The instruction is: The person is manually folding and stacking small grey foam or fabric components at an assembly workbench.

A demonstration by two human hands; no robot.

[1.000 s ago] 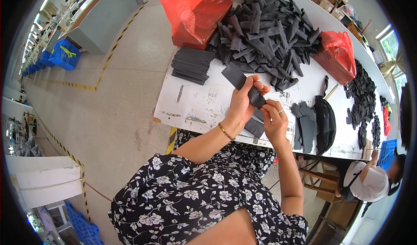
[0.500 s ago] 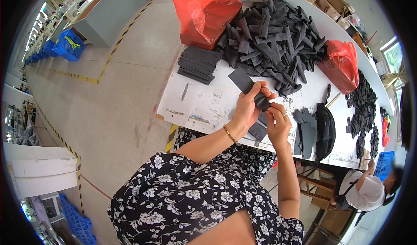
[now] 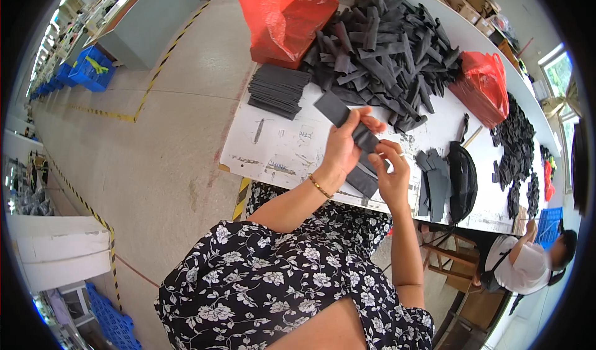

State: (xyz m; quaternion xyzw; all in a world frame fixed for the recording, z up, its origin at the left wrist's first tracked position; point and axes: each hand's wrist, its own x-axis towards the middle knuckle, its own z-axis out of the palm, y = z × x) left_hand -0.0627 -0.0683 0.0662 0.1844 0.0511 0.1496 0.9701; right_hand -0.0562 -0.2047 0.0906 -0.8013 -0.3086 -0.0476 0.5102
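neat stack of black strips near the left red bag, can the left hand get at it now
Probably yes: only bare white table shows between the left hand and the stack. But the hand holds a black strip, so it may need to let go first.

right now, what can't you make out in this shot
All in the head view:
Held strip: middle hidden by the left hand.
Right hand: too small to tell whether its fingertips grip that strip.
Left red bag: top cut off by the upper edge.
Pile: lower pieces buried under upper ones.
Co-worker's hand: too small to read.
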